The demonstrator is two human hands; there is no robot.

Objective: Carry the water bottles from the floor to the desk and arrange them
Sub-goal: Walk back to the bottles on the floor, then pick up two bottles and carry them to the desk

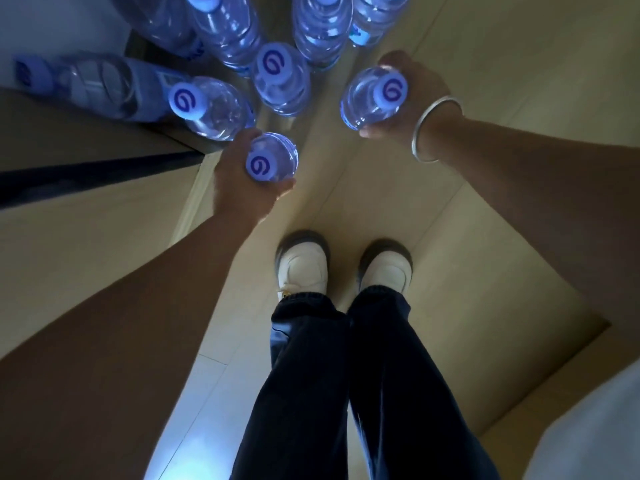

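While your left hand point(239, 183) and right hand point(408, 98) each grip an upright clear plastic water bottle with a white cap point(273, 161), the remaining bottles point(280, 81) stand just beyond, between them.

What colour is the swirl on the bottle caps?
Purple, on pale caps; the head view shows it best.

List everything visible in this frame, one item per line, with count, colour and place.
held bottles: 2, clear with pale caps, one in the left hand, one in the right hand
standing bottles: at least 6, clear, upright cluster at top, such as
lying bottle: 1, clear, on its side at upper left
floor: beige tiles, under the feet
bangle: 1, silver, right wrist
shoes: 2, cream, centre
trousers: dark, lower centre
left hand: grips a bottle
right hand: grips a bottle
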